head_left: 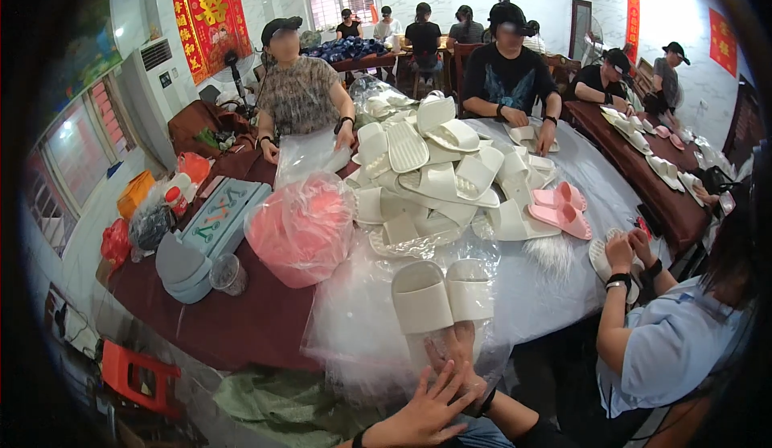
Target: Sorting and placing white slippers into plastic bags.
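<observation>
A pair of cream slippers (pixel 422 299) lies on clear plastic bags (pixel 354 327) at the near edge of the table, toes pointing away from me. My right hand (pixel 460 355) grips the pair near the heels, its fingers partly covered by clear film. Spread fingers show on my left hand (pixel 430 408), which is lower and crosses over my right hand near the wrist with nothing in it. Beyond the pair rises a big heap of cream slippers (pixel 434 170). Pink slippers (pixel 560 209) sit at the heap's right side.
To the left are a pink bundle in plastic (pixel 301 231), a grey-blue case (pixel 213 235) and a clear cup (pixel 228 275). A red stool (pixel 141 376) stands lower left. Co-workers handle slippers across the table and at my right; a brown-covered table (pixel 643 158) holds more slippers.
</observation>
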Available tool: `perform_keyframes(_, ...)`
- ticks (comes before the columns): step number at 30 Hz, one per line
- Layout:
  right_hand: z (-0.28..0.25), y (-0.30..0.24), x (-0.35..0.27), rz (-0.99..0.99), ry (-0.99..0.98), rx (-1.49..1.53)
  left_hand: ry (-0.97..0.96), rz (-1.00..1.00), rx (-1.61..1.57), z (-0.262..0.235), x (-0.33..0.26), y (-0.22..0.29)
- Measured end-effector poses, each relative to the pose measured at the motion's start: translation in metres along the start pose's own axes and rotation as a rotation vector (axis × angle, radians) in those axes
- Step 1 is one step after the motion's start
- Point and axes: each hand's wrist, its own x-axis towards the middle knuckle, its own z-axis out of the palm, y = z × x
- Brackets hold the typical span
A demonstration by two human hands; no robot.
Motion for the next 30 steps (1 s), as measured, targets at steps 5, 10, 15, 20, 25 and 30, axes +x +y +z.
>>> perform_keyframes(5,0.007,0.010,-0.007,0.082,0.084,-0.006,0.701,0.050,-0.229,0.003,-0.009,-0.060)
perform_keyframes(10,0.034,0.022,-0.010,0.016,0.051,-0.048,0.798,-0.489,-1.604,0.021,0.003,-0.094)
perform_keyframes(15,0.044,0.021,0.010,-0.002,0.004,-0.156,0.718,-0.428,-1.581,0.050,0.010,-0.132)
perform_keyframes(20,0.053,0.038,0.034,-0.092,-0.009,-0.254,0.684,-0.499,-1.784,0.043,0.020,-0.123)
perform_keyframes(25,0.053,0.062,0.022,-0.037,-0.326,-0.200,0.697,-0.642,-1.913,0.090,0.009,-0.182)
perform_keyframes(30,0.009,0.048,-0.009,-0.150,-0.412,-0.013,0.762,-0.584,-1.910,0.080,0.015,-0.159)
